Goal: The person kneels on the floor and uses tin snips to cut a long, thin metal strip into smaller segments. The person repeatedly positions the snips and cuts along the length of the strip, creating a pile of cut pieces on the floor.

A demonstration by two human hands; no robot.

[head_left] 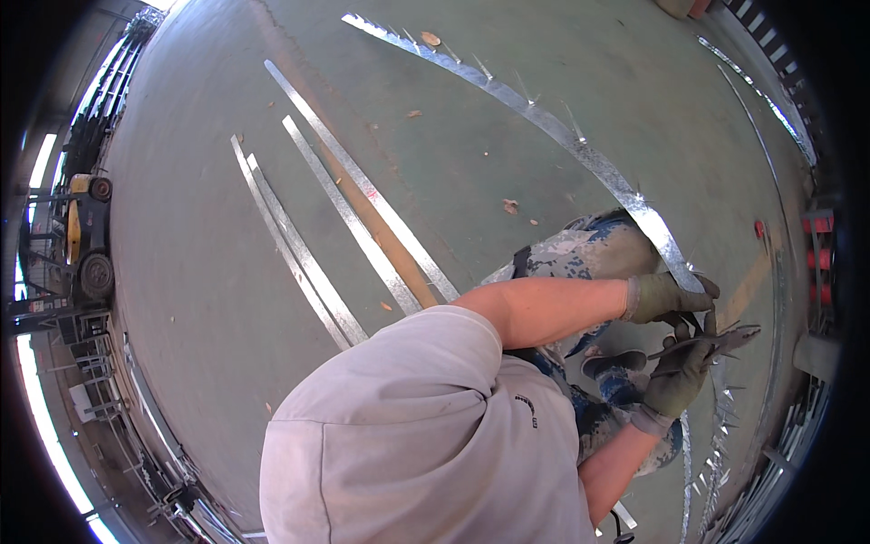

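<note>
- One long spiked metal strip (580, 150) arcs across the green floor (208, 272) to the person's knees, where both gloved hands meet it.
- Four plain flat strips (362, 227) lie well apart to the left - no hindrance.
- Left hand (663, 296) is closed around the strip just above the tool; best kept firm and between the barbs.
- Right hand (678, 379) is clenched on the handles of hand snips (716, 342) - square the blades to the strip, squeeze steadily.
</note>
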